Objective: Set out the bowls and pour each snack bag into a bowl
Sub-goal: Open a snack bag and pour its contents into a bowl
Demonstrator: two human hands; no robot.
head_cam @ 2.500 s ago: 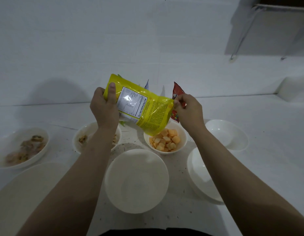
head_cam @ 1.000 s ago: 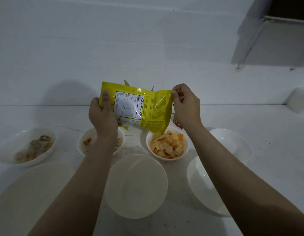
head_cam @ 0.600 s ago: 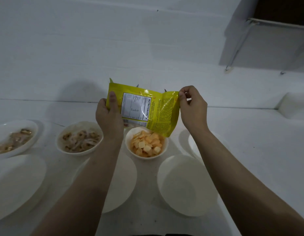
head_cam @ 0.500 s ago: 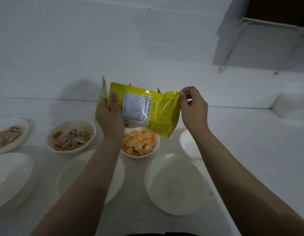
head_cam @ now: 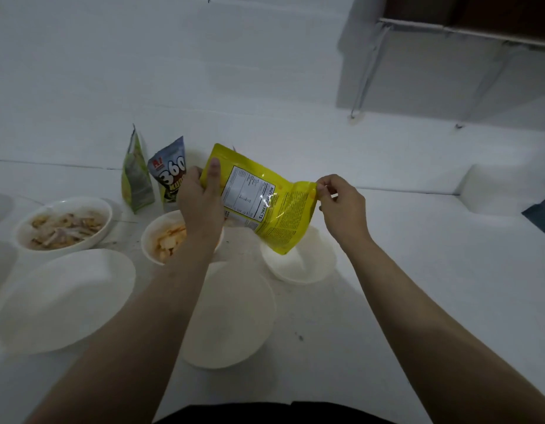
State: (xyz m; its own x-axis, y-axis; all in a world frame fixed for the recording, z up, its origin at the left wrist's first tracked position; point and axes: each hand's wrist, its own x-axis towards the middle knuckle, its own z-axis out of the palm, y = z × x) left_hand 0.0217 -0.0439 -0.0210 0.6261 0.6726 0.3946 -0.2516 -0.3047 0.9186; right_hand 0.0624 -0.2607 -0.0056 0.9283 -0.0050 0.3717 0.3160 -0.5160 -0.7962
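A: Logging item one: yellow bag point(head_cam: 265, 206), held in the air over the middle of the table point(head_cam: 418, 286), back label toward me. My left hand point(head_cam: 201, 203) grips its far-left end, thumb flat across the yellow face, fingers curled behind. My right hand point(head_cam: 341, 206) pinches the near-right top corner between thumb and fingertips.

B: Why tilted that way?

A: The low corner hangs right over the empty small bowl point(head_cam: 298, 261) on the right, so I judge that bowl is the target. The pinch at the corner looks like a hold for tearing or spreading the mouth; whether the bag is already open I cannot tell.

B: Item two?

A: Bowls. Bowl of orange pieces point(head_cam: 170, 237), partly behind my left wrist, filled. Bowl of brown snacks point(head_cam: 63, 223), far left, filled. Two big empty bowls nearer me: one left point(head_cam: 66, 298), one centre point(head_cam: 231, 313), under my arms.

B: Item three?

A: Bags standing at the far edge by the wall: green bag point(head_cam: 135, 182) and blue bag point(head_cam: 170, 175), upright, just beside each other, parked behind the filled bowls out of the pouring path. Whether they are emptied, I cannot tell.
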